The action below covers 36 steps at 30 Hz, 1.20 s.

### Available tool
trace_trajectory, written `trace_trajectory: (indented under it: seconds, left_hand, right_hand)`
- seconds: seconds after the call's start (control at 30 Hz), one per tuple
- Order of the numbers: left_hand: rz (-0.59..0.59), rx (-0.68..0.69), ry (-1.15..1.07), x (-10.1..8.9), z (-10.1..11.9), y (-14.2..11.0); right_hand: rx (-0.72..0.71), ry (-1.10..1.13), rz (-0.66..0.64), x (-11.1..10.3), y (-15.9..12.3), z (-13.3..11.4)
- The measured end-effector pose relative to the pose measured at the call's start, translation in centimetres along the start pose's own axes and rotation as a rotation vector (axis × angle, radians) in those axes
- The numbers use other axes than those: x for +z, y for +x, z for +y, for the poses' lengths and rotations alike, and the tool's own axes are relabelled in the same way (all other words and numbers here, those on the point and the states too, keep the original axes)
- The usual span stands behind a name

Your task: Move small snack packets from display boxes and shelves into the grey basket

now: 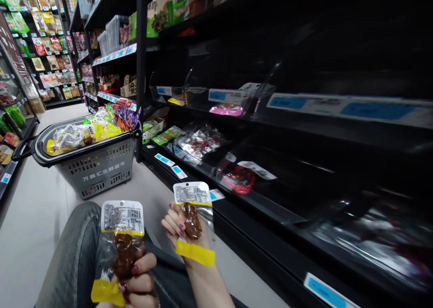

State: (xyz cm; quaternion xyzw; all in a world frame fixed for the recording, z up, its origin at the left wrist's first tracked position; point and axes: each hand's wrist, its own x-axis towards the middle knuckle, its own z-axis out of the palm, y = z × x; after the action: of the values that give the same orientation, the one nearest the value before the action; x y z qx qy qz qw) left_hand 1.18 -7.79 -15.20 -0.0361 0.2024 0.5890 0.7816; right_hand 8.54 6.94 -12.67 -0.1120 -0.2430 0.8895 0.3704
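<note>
In my left hand (144, 278), low and left of centre, is a clear packet of a brown, glossy food (124, 254). Its white label with a barcode is at the top and a yellow strip at the bottom. My fingers curl round its right edge. To the right, my right hand (174, 222) holds a matching clear packet of brown food (192, 222), label side facing me, fingers bent at its left edge. Both packets are upright and apart from each other. What the brown food is, I cannot make out.
A grey shopping basket (101, 163) filled with snack packets (72, 136) stands on the floor at left. Black shelving (219, 209) with clear bins runs along the right, holding silvery packets (199, 141) and a red packet (238, 180). My bent knee (76, 249) is below the basket.
</note>
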Motion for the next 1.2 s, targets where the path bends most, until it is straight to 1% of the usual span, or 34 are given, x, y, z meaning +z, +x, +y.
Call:
trace_trajectory:
  seconds: [0.07,0.2,0.3,0.37,0.47,0.53,0.6,0.67,0.83,0.9,1.0,1.03,1.07,1.1,1.13,1.2]
  left_hand:
    - [-0.002,-0.031,0.024,0.3,0.1,-0.1]
    - [-0.040,-0.044,0.034,0.5,0.1,-0.3]
    - [-0.087,-0.057,0.022,0.5,0.3,-0.4]
    - [-0.150,-0.054,0.010,0.8,0.4,-0.5]
    - [-0.282,-0.066,-0.018,1.7,0.5,-0.8]
    - [-0.365,-0.091,-0.052,2.4,0.5,-1.1]
    - [-0.404,-0.114,-0.094,2.8,0.6,-1.2]
    - [-0.406,-0.140,-0.102,3.0,0.9,-1.3]
    - [-0.324,-0.197,0.034,3.0,1.7,-1.4]
    - [-0.327,-0.197,-0.004,2.7,1.7,-1.4]
    - [-0.428,-0.137,-0.165,2.2,1.2,-1.2]
    - [-0.446,-0.093,-0.195,2.2,1.1,-1.2]
    - [-0.437,-0.039,-0.191,2.2,1.0,-1.2]
    - [-0.397,0.027,-0.156,2.2,0.9,-1.2]
    - [-0.331,0.108,-0.108,2.3,0.9,-1.3]
    - [-0.146,0.290,0.011,2.6,1.2,-1.4]
  right_hand:
    - [0.006,0.002,-0.003,0.0,0.0,0.0]
    - [0.017,0.030,-0.010,0.5,0.0,-0.1]
    - [0.017,0.045,-0.073,1.3,-0.5,-0.2]
    - [0.023,0.046,-0.140,1.8,-0.8,-0.3]
    - [0.029,0.039,-0.245,2.0,-1.3,-0.3]
    - [0.014,0.056,-0.271,2.0,-1.5,-0.3]
    - [-0.003,0.082,-0.280,1.8,-1.5,-0.2]
    - [-0.011,0.079,-0.277,1.8,-1.6,-0.3]
    - [-0.023,0.043,-0.238,2.3,-1.9,-0.5]
    - [-0.016,0.047,-0.251,2.3,-1.8,-0.5]
    - [0.002,0.054,-0.271,2.1,-1.7,-0.4]
    - [0.008,0.057,-0.276,2.1,-1.7,-0.4]
    - [0.017,0.050,-0.276,2.1,-1.8,-0.4]
    - [0.023,0.033,-0.270,2.3,-1.9,-0.4]
    - [0.020,0.009,-0.259,2.5,-2.0,-0.4]
    - [-0.004,-0.050,-0.221,3.0,-2.3,-0.4]
